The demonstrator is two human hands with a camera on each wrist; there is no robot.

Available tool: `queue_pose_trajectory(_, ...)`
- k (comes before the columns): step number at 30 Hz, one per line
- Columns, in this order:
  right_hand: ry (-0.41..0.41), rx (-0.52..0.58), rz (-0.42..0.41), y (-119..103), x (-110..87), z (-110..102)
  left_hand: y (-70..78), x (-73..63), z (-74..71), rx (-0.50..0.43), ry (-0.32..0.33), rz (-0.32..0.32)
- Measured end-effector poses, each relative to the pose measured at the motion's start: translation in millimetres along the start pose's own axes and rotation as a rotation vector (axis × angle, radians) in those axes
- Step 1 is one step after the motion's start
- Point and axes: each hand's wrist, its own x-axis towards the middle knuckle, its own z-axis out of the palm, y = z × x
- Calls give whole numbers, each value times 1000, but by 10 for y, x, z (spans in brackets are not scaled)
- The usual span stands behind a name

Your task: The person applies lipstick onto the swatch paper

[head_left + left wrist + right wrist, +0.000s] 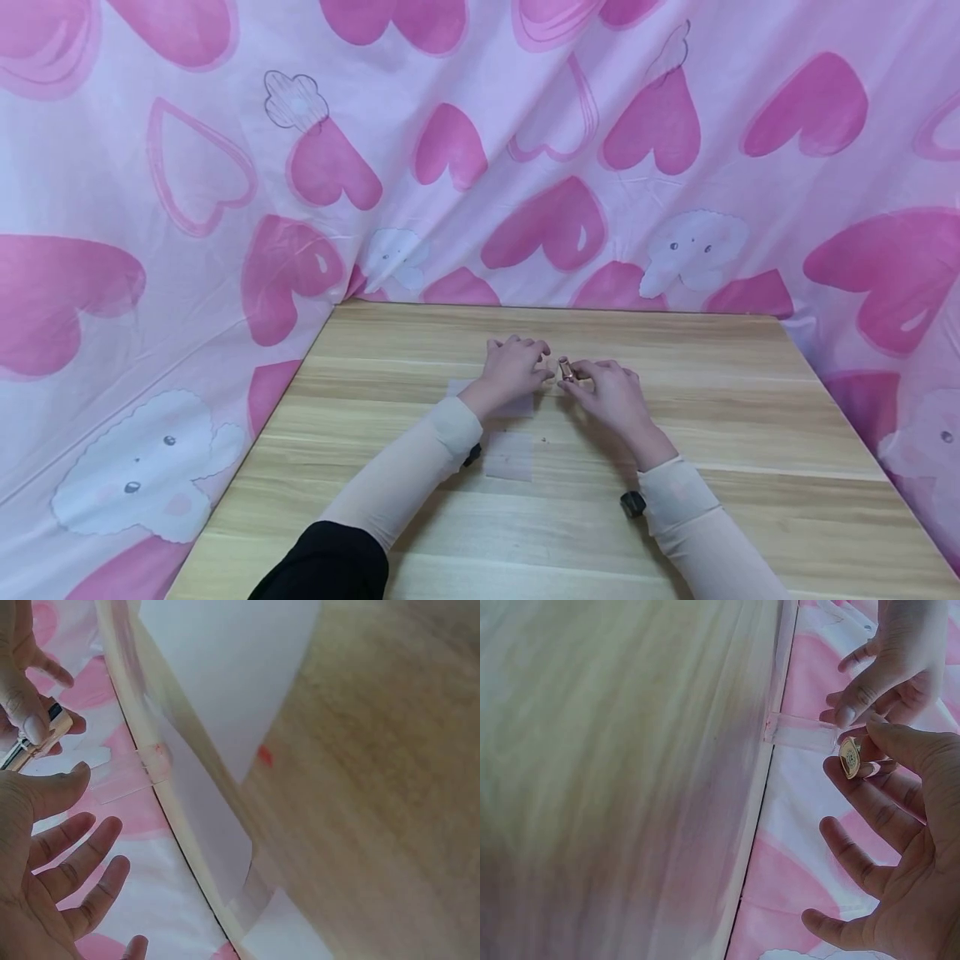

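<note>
My right hand [611, 396] pinches a small gold lipstick tube [566, 369] between thumb and fingers, above the far middle of the table. In the right wrist view the tube's gold end [850, 757] faces the camera and shows an engraved mark. A dark band crosses the shiny tube [54, 724] in the left wrist view. Just left of it is my left hand [513, 367], its fingers spread and loosely bent, holding nothing visible. A clear plastic piece [127, 776] shows beside the hands, also in the right wrist view [802, 733].
Two thin pale sheets lie on the wooden table [750, 417]: a nearer sheet [510, 456] and a farther sheet [517, 408], partly under my left arm. A small red bit [265, 756] lies by a sheet. Heart-patterned cloth [543, 221] hangs behind the table.
</note>
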Motion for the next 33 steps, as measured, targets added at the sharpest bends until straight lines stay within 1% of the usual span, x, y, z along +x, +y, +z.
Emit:
queue_pose_trajectory(7,7,4,10,-30,4,19,-19,-75,-73,-29,32,0)
queue_pose_trajectory(12,23,19,2,-58,16,17,-16,-143,-152,-68,72,-25)
queue_pose_trajectory(17,49,50,-7,-93,28,11,-21,-205,-228,-149,118,-35)
queue_pose_trajectory(20,63,66,-15,-115,29,5,-24,-220,-260,-228,127,-27)
queue_pose_trajectory(26,78,90,-20,-142,32,9,-43,-225,-259,-380,118,3)
queue_pose_trajectory(28,82,94,-23,-150,32,9,-44,-231,-255,-471,110,24)
queue_pose_trajectory(31,91,104,-35,-172,28,-7,-38,-229,-249,-636,97,59)
queue_pose_trajectory(33,93,110,-40,-192,26,-23,-27,-228,-247,-730,87,72)
